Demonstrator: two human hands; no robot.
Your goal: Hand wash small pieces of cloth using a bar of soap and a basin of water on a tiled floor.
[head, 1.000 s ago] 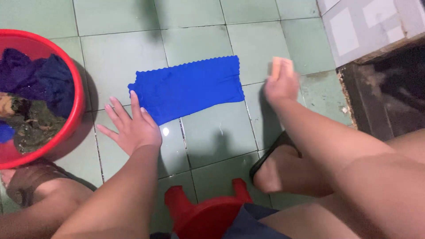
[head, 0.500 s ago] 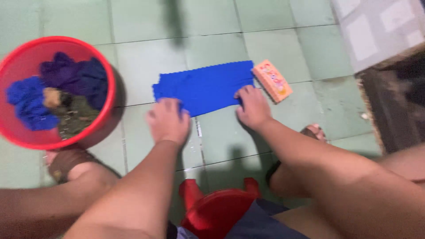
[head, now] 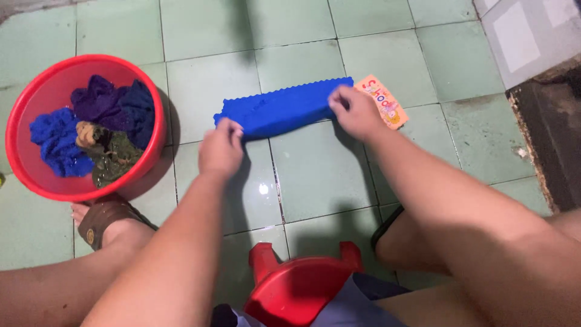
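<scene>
A bright blue cloth with a scalloped far edge lies on the green floor tiles, folded into a narrow strip. My left hand pinches its near left corner. My right hand grips its right end, fingers curled over the fold. An orange bar of soap in a printed wrapper rests on the floor just right of my right hand, partly hidden by it.
A red basin holding wet blue, purple and dark clothes stands at the left, with my sandalled foot below it. A red plastic stool is under me. A dark recessed drain area runs along the right edge.
My right hand set the soap down beside the cloth. Both hands took the near edge of the blue cloth and folded it away from me, making it narrower.
</scene>
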